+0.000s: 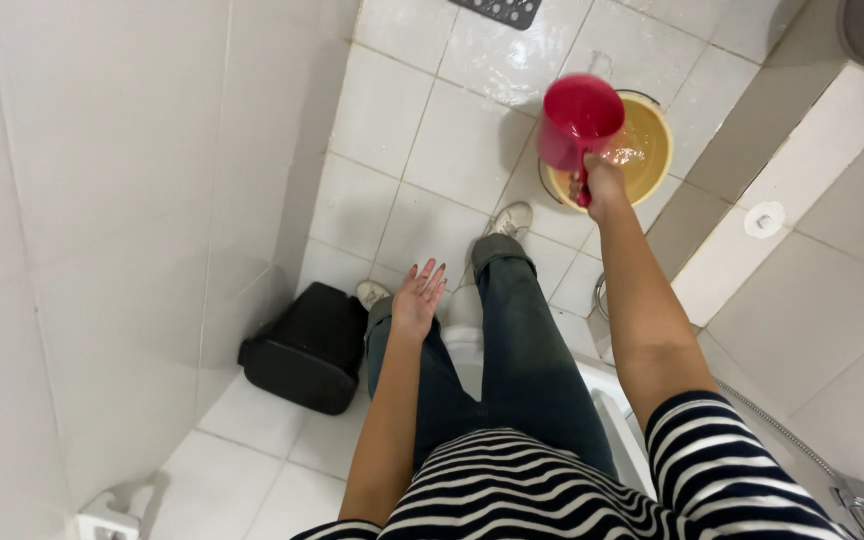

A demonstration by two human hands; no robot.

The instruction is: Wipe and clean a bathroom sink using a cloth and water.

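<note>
My right hand (603, 184) grips the handle of a red plastic scoop (579, 118), held out over a yellow bucket (657, 150) that has water in it and stands on the wet tiled floor. My left hand (419, 297) hangs empty above my left knee, palm up, fingers apart. I wear dark jeans, pale shoes and a striped top.
A black waste bin (307, 347) stands by the left wall. A floor drain grate (500, 10) lies at the top. A white fixture (620, 425) sits under my right leg, with a metal hose (792, 440) and fitting at lower right. White tiled walls close in left and right.
</note>
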